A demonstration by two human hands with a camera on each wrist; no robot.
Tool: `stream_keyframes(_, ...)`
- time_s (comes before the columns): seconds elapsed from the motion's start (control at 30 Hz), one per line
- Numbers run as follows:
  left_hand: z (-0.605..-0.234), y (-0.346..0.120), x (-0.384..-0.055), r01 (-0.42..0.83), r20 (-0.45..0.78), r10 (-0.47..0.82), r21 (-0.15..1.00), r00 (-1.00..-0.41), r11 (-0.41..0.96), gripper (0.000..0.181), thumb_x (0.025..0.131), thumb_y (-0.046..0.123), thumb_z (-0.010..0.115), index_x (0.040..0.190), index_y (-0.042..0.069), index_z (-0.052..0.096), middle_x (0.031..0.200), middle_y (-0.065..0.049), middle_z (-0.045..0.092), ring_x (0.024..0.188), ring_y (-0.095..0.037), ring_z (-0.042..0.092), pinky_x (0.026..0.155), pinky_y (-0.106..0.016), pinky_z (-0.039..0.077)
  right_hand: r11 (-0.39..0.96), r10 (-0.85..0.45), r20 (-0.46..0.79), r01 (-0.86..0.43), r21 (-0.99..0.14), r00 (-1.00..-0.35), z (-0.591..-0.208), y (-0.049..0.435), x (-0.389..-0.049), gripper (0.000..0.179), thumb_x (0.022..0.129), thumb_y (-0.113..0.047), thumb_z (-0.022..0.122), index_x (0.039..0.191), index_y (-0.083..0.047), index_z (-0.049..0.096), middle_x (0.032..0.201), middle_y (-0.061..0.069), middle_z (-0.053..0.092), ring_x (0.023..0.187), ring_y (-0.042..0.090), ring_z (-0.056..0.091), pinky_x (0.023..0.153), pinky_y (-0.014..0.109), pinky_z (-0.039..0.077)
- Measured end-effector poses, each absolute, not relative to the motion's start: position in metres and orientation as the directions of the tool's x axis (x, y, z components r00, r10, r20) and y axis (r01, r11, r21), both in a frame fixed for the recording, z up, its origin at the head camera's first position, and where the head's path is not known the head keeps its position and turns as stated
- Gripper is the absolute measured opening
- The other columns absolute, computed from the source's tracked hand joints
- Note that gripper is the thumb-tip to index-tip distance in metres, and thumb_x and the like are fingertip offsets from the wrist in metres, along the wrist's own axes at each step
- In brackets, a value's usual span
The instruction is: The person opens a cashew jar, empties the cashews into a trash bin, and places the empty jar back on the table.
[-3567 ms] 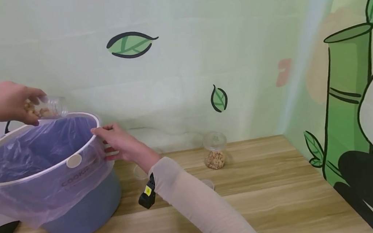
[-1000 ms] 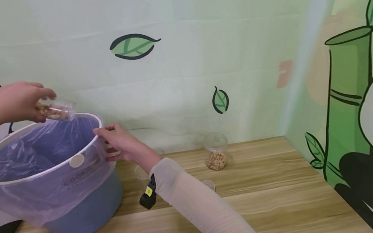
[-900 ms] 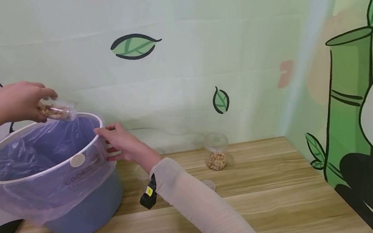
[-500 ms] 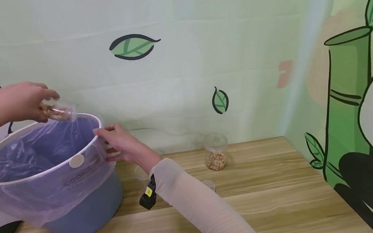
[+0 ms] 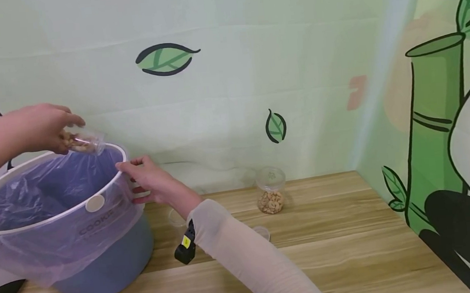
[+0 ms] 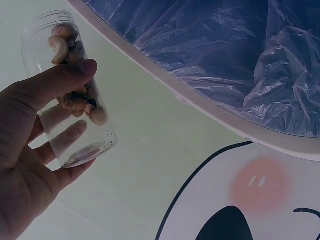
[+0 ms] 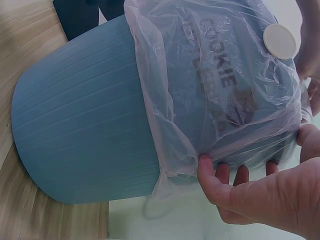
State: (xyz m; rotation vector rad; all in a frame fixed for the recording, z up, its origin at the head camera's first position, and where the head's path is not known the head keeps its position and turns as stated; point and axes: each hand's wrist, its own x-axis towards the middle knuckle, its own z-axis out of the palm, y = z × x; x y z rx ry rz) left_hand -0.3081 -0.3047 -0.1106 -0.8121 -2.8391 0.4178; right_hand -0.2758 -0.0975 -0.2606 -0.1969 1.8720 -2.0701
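My left hand grips a small clear jar above the far rim of a blue trash can. The jar lies tilted, its uncovered mouth pointing right and slightly down. In the left wrist view, cashews and other nut pieces rest inside it, under my thumb. A translucent plastic bag lines the can and folds down over its outside. My right hand holds the can's right edge, thumb at the white rim and fingers against the bagged side. The can's bottom is hidden.
A lidded clear jar partly filled with cashews stands at the back of the wooden table. A round clear lid lies beside my right forearm, partly covered. Another clear round item sits behind my wrist. A printed backdrop rises behind.
My left hand has carried the jar to the right and slightly down over the can, and the jar's mouth has tipped lower. The right hand has kept its place on the rim.
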Motion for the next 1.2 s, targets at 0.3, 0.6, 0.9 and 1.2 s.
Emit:
stream_keyframes(0.3, -0.112, -0.304, -0.303, 0.485, 0.05, 0.521, -0.301, -0.852, 0.821, 0.064, 0.062, 0.001, 0.091, 0.12, -0.006, 0.067, 0.102, -0.021, 0.067, 0.084, -0.032, 0.062, 0.069, -0.05, 0.056, -0.091, -0.332, -0.123, 0.162, -0.983, -0.935, -0.261, -0.098, -0.275, 0.034, 0.098, -0.038, 0.067, 0.119, -0.019, 0.048, 0.112, 0.012, 0.057, 0.099, 0.036, 0.063, 0.088, 0.058, 0.055)
stream_keyframes(0.6, -0.116, -0.329, -0.301, 0.457, 0.013, 0.501, -0.388, -0.866, 0.8, 0.061, 0.059, -0.001, 0.088, 0.116, -0.009, 0.067, 0.096, -0.018, 0.065, 0.08, -0.031, 0.059, 0.065, -0.044, 0.049, -0.066, -0.322, -0.115, 0.144, -0.987, -0.94, -0.261, -0.096, -0.272, 0.035, 0.098, -0.04, 0.066, 0.121, -0.02, 0.048, 0.113, 0.009, 0.057, 0.101, 0.035, 0.064, 0.086, 0.055, 0.057)
stream_keyframes(0.9, -0.119, -0.339, -0.299, 0.43, 0.007, 0.47, -0.393, -0.882, 0.813, 0.061, 0.059, -0.001, 0.088, 0.115, -0.009, 0.067, 0.095, -0.018, 0.064, 0.082, -0.033, 0.061, 0.066, -0.046, 0.051, -0.068, -0.338, -0.106, 0.136, -0.988, -0.935, -0.261, -0.099, -0.268, 0.034, 0.099, -0.039, 0.065, 0.121, -0.02, 0.047, 0.112, 0.008, 0.057, 0.099, 0.034, 0.064, 0.087, 0.055, 0.056)
stream_keyframes(1.2, -0.119, -0.332, -0.301, 0.442, -0.003, 0.486, -0.422, -0.874, 0.792, 0.06, 0.056, -0.002, 0.089, 0.113, -0.007, 0.068, 0.095, -0.018, 0.065, 0.087, -0.039, 0.063, 0.069, -0.051, 0.053, -0.073, -0.332, -0.112, 0.144, -0.987, -0.936, -0.26, -0.096, -0.266, 0.033, 0.099, -0.039, 0.065, 0.12, -0.02, 0.047, 0.111, 0.008, 0.056, 0.1, 0.035, 0.063, 0.087, 0.055, 0.056)
